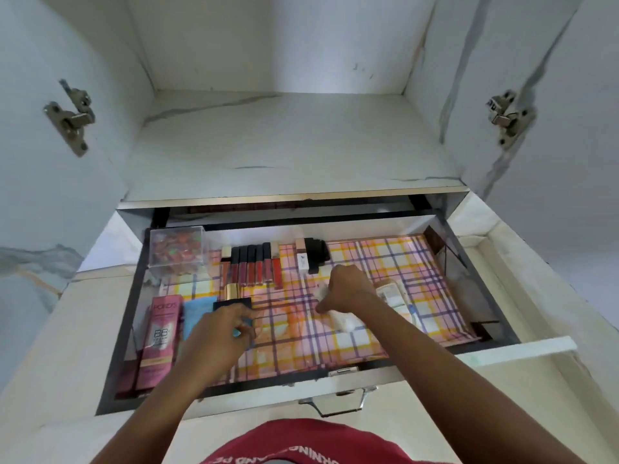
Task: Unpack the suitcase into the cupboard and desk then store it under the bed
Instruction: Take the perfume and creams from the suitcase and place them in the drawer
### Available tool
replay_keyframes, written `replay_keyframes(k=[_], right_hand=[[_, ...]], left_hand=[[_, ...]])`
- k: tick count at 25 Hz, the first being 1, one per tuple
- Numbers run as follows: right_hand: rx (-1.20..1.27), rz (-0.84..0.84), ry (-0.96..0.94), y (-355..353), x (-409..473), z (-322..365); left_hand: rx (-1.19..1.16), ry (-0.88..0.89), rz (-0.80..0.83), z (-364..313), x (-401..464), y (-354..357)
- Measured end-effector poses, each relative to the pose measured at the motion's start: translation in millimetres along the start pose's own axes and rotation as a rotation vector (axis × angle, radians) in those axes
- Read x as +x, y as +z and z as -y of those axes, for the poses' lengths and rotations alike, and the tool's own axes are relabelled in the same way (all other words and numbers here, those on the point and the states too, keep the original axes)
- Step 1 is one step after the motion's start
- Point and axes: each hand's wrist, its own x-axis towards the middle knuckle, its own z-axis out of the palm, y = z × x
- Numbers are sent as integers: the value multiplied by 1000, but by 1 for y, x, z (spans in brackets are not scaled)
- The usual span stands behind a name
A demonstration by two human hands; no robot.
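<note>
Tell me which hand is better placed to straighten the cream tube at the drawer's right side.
Probably the right hand: it is beside the cream tube, while the left hand holds something blue across the drawer.

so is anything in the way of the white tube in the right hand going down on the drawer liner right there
Nothing visible blocks it. The right hand grips the white tube just over bare checked liner. The nearest things lie to the side: a cream tube to its right and the left hand with a small black item to its left.

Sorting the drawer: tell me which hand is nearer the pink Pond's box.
Left. The left hand is just right of the pink Pond's box, beside the blue tube; the right hand is mid-drawer, farther right.
</note>
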Motion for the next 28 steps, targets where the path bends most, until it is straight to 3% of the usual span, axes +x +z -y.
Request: replay_keyframes(k=[3, 5, 7, 9, 16, 25, 28], right_hand=[[344, -16, -142, -13, -4, 28], [527, 188, -188, -15, 0, 39], [513, 428, -171, -12, 9, 43], [498, 521, -134, -5, 17, 51], [793, 449, 34, 32, 32, 64], [857, 351, 3, 47, 30, 63], [662, 192, -30, 29, 29, 44]], left_hand=[[-39, -64, -64, 21, -14, -10], [-76, -90, -87, 29, -24, -10], [-98, -106, -104, 32, -30, -6], [-113, -116, -126, 34, -31, -5], [-100, -106, -124, 33, -29, -2], [-81, -66, -105, 26, -28, -2], [-96, -4, -77, 13, -26, 7]])
